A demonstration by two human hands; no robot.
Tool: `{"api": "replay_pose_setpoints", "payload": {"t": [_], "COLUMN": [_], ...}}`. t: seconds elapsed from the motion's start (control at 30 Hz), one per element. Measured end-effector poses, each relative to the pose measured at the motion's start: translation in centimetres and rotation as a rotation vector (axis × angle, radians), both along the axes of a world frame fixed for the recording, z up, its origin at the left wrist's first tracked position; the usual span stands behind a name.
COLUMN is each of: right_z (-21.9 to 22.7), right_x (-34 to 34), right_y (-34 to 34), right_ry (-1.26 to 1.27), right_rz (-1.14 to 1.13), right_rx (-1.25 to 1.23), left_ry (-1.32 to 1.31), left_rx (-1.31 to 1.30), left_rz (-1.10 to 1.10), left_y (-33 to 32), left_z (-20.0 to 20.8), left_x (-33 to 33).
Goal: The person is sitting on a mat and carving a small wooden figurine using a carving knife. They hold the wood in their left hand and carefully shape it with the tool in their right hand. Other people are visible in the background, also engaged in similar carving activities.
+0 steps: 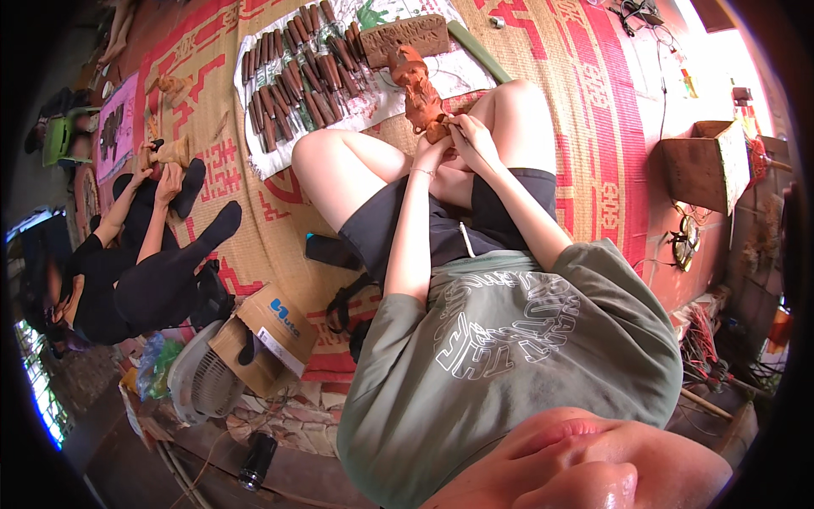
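Observation:
A reddish-brown carved wooden figurine point(415, 89) leans away from me between my bent knees, its base nearest to my hands. My left hand point(431, 154) is closed around the lower end of the figurine. Beside it, my right hand point(476, 144) is closed on a thin carving tool held against the base; most of the tool is hidden by the fingers. Past my knees, rows of wooden-handled carving chisels point(298, 72) lie on a white cloth point(254, 153). A carved wooden block point(405, 41) rests on the same cloth, just behind the figurine.
A patterned red and tan mat point(585, 110) lies under me. On the left, another person's hands point(161, 178) work on a pale wood carving point(175, 151). A phone point(331, 251), a cardboard box point(267, 335) and a fan point(208, 377) are at my left; a wooden box point(705, 165) stands right.

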State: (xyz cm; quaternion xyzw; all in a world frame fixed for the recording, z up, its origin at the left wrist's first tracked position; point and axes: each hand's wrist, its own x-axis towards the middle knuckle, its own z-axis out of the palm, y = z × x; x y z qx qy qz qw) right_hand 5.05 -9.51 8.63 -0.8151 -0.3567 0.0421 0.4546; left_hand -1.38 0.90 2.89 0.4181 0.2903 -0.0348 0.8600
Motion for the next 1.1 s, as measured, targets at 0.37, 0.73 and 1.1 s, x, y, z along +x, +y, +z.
{"api": "replay_pose_setpoints", "payload": {"t": [0.37, 0.73, 1.1], "right_z": [-0.5, 0.0, -0.1], "right_x": [0.4, -0.1, 0.1], "right_y": [-0.3, 0.0, 0.1], "right_ry": [0.095, -0.047, -0.128], "right_rz": [0.056, 0.054, 0.040], "right_rx": [-0.044, -0.068, -0.083], "left_ry": [0.018, -0.043, 0.026], "left_rx": [0.024, 0.012, 0.034], "left_rz": [0.040, 0.135, 0.069], "left_y": [-0.4, -0.9, -0.6], "left_z": [0.2, 0.3, -0.1], "left_x": [0.1, 0.1, 0.1]}}
